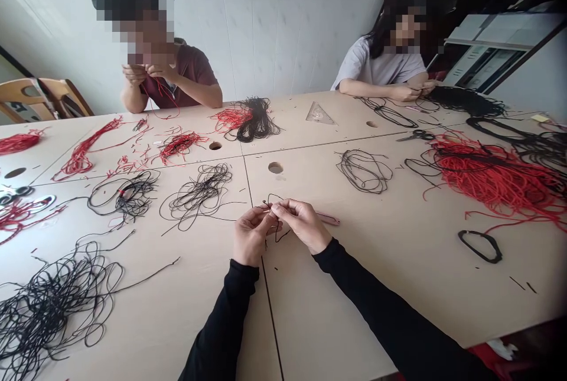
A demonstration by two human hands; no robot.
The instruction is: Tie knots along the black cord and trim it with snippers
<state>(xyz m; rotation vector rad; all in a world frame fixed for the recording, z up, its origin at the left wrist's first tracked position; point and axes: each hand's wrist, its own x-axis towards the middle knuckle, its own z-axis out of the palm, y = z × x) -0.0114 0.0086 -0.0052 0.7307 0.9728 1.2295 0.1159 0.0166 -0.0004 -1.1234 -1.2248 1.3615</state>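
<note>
In the head view, the person's left hand (251, 232) and right hand (305, 222) are both closed, pinching a thin black flexible cord (277, 231) between thumbs and fingertips over the long dark seam of the pale, smooth-topped table (345, 286). The cord looks slender and bent, with a curved loop above the fingertips and more curving below; fingers hide its middle. Just beside the right hand lies a slim pink tool (329, 219).
</note>
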